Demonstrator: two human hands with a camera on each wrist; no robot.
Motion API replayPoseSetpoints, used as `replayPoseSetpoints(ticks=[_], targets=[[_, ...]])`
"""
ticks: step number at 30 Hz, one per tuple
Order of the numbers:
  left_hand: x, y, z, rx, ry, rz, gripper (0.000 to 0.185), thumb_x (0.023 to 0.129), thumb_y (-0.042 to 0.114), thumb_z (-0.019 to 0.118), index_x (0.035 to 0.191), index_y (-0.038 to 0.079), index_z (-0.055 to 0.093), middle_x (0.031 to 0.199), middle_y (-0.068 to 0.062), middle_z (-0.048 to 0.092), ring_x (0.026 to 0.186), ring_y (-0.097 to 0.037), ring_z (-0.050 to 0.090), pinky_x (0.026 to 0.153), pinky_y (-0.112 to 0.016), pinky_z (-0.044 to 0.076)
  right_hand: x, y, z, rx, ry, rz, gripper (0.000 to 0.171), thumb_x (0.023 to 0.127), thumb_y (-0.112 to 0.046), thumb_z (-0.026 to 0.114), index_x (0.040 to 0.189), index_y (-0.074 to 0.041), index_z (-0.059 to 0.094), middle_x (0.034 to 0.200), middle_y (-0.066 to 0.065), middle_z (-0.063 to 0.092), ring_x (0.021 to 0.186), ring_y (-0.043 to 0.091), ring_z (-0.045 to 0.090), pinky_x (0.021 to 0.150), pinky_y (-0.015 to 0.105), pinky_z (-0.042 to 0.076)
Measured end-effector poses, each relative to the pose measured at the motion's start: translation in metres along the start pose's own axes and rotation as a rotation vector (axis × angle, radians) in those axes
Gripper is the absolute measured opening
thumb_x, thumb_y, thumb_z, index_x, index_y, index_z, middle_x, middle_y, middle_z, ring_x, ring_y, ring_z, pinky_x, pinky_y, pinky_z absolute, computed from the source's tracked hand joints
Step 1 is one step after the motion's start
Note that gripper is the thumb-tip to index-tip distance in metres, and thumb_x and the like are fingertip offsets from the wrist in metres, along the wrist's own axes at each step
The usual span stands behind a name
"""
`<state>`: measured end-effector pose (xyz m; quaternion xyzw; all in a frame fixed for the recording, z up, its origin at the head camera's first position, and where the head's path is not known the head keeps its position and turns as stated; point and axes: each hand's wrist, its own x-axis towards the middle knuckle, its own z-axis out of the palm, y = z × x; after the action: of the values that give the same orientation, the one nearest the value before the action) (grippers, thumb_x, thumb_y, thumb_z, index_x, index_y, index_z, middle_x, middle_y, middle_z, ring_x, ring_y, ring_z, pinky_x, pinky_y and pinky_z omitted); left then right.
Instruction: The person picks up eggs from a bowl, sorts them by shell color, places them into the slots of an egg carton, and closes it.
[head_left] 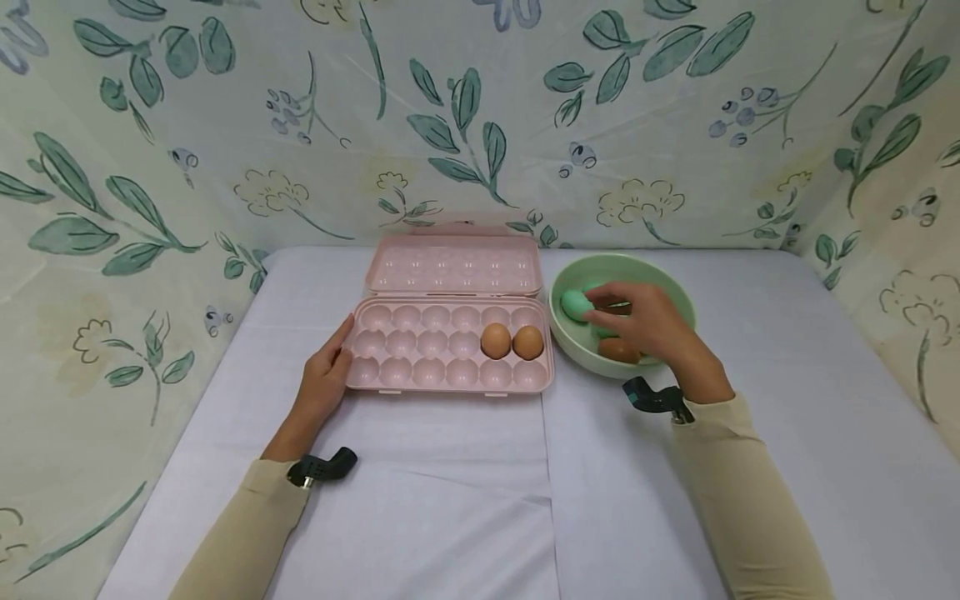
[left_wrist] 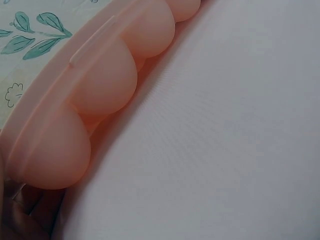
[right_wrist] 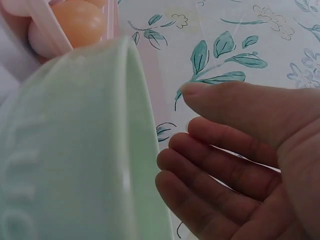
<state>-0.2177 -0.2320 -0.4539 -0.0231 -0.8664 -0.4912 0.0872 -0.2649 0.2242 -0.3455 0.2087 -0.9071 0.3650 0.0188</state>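
A pink plastic egg carton (head_left: 390,387) lies with its lid (head_left: 453,265) folded back toward the wall. Two brown eggs (head_left: 496,341) sit side by side at the right of its middle row. My left hand (head_left: 322,379) holds the carton's left end, and in the left wrist view its fingers (left_wrist: 35,210) are partly under that end. Over the light green bowl (head_left: 600,367) is my right hand (head_left: 645,321), fingertips right at a green egg (head_left: 576,305). In the right wrist view, thumb and loosely bent fingers stand apart with nothing between. A brown egg (head_left: 618,350) lies below the hand.
The bowl stands close beside the carton's right end; the right hand hides part of its contents. A white cloth (head_left: 450,500) with creases covers the table. Leaf-patterned fabric (head_left: 480,125) hangs behind and along both sides. Both wrists wear black camera mounts (head_left: 322,467).
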Motion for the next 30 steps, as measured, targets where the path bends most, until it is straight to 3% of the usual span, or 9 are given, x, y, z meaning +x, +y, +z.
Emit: replayPoseSetpoints(ticks=[8, 30], targets=[[0.000, -0.002, 0.001, 0.007, 0.006, -0.002, 0.051, 0.102, 0.017, 0.037, 0.152, 0.022, 0.030, 0.156, 0.003, 0.029, 0.144, -0.017, 0.024, 0.114, -0.042, 0.023, -0.011, 0.009, -0.012, -0.058, -0.033, 0.045, 0.039, 0.090, -0.030, 0.069, 0.118, -0.004, 0.067, 0.116, 0.015, 0.066, 0.103, 0.030, 0.065, 0.086, 0.043, 0.053], [0.001, -0.002, 0.001, 0.010, 0.021, 0.012, 0.051, 0.101, 0.013, 0.039, 0.151, 0.020, 0.033, 0.155, 0.001, 0.031, 0.143, -0.019, 0.026, 0.114, -0.041, 0.024, -0.026, 0.024, -0.020, -0.091, -0.109, 0.129, 0.041, 0.092, -0.031, 0.066, 0.123, -0.004, 0.064, 0.118, 0.016, 0.066, 0.106, 0.034, 0.064, 0.088, 0.049, 0.051]])
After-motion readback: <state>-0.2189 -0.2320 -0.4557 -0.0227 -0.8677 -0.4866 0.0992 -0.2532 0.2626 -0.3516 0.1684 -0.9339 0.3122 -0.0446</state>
